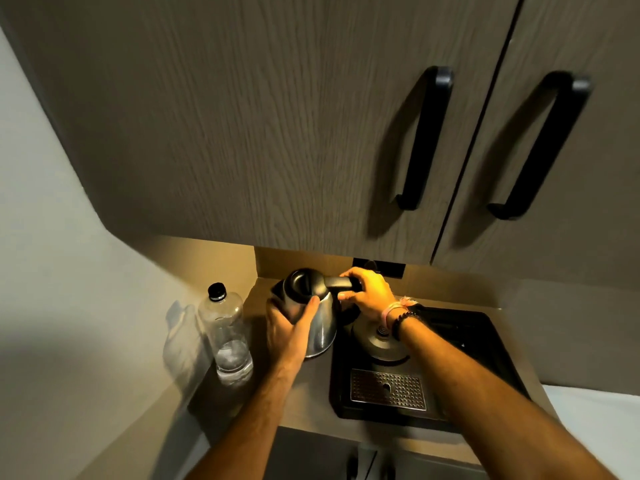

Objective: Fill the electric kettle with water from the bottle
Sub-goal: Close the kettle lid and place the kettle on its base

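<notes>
L hand (289,327) grip wraps the kettle (313,317) body, thumb up on shiny steel; R hand (369,291) grip closed round its matte black handle. Kettle sits just L of round base (382,344) on black tray (485,344). Clear plastic bottle (227,336), black cap, upright on bench (311,410) left of L grip, low water.

Both bare forearms reach forward from the lower edge of the view. The left hand (289,327) is wrapped round the kettle (311,317) body, thumb across its front. The right hand (369,289) grips the kettle's handle (341,283) (bracelets circle that wrist), fingers curled over it.
</notes>
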The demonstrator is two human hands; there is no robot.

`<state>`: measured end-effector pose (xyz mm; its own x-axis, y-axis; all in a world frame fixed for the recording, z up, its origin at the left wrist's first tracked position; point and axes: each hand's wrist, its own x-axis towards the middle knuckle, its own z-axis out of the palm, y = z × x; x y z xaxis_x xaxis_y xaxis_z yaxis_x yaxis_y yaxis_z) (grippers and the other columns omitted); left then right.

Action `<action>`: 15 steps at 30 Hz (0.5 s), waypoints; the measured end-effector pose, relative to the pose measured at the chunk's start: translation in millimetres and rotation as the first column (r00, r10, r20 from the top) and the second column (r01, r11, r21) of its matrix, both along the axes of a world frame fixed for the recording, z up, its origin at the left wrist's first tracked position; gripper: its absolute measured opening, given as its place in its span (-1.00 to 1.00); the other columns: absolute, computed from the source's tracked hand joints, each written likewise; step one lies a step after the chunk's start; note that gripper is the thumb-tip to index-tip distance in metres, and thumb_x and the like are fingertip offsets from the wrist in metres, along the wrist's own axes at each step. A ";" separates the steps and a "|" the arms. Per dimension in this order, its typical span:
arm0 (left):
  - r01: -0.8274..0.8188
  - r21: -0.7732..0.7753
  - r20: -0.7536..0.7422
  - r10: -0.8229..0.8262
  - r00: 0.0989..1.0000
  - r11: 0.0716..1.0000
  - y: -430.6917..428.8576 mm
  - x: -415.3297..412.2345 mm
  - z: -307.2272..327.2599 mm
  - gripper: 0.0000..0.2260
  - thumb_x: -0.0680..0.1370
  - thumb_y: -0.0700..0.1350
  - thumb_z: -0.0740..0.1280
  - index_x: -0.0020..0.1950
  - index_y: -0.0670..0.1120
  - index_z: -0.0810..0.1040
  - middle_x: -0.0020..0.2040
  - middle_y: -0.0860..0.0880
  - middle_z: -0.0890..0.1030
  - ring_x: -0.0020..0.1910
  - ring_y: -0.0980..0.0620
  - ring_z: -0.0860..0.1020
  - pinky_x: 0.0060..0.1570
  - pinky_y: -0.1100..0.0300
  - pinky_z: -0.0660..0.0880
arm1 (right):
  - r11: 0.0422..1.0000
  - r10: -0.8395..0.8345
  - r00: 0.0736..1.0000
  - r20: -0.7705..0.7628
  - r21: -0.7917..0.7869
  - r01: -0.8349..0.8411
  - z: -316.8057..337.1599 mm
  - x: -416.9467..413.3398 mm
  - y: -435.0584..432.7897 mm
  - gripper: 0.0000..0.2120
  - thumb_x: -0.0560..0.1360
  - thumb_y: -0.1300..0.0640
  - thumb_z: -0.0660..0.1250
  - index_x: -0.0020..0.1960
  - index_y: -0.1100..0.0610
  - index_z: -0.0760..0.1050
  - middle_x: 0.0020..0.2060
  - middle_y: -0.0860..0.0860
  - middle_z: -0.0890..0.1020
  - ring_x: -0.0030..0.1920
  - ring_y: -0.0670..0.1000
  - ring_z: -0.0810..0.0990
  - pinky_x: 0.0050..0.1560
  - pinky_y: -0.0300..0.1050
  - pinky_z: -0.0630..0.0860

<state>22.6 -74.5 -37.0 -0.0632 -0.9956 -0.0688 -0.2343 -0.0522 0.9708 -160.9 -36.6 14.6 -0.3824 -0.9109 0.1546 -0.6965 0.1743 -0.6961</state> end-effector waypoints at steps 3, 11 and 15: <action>0.091 -0.033 -0.052 -0.093 0.994 0.995 2.2 -19.7 14.7 -0.19 0.34 0.26 0.53 0.45 -0.09 0.36 0.40 -0.11 0.49 0.39 -0.16 0.44 0.35 -0.02 0.38 | 0.999 -0.041 0.999 -0.008 -0.020 0.040 16.3 -22.2 18.0 -0.62 0.35 0.12 0.52 0.14 0.12 0.59 0.02 0.05 0.67 0.05 0.04 0.61 0.13 -0.03 0.51; 0.317 0.067 -0.115 -0.309 0.944 0.946 27.9 -92.5 18.2 -0.11 0.31 0.23 0.57 0.48 -0.11 0.29 0.42 -0.10 0.47 0.36 -0.12 0.45 0.33 -0.02 0.41 | 0.980 -0.199 0.979 0.040 -0.008 0.199 20.1 -80.1 77.9 -0.71 0.33 0.21 0.52 0.04 0.10 0.64 -0.11 0.03 0.69 -0.06 0.01 0.62 0.06 -0.08 0.54; 0.379 0.110 -0.105 -0.368 0.924 0.919 36.9 -112.9 12.6 -0.20 0.32 0.25 0.55 0.41 -0.08 0.36 0.32 -0.05 0.54 0.29 -0.07 0.50 0.30 -0.04 0.45 | 0.964 -0.265 0.961 0.073 0.020 0.265 11.6 -103.4 95.6 -0.69 0.32 0.24 0.53 0.05 0.14 0.63 -0.08 0.05 0.68 -0.03 0.03 0.62 0.09 -0.05 0.54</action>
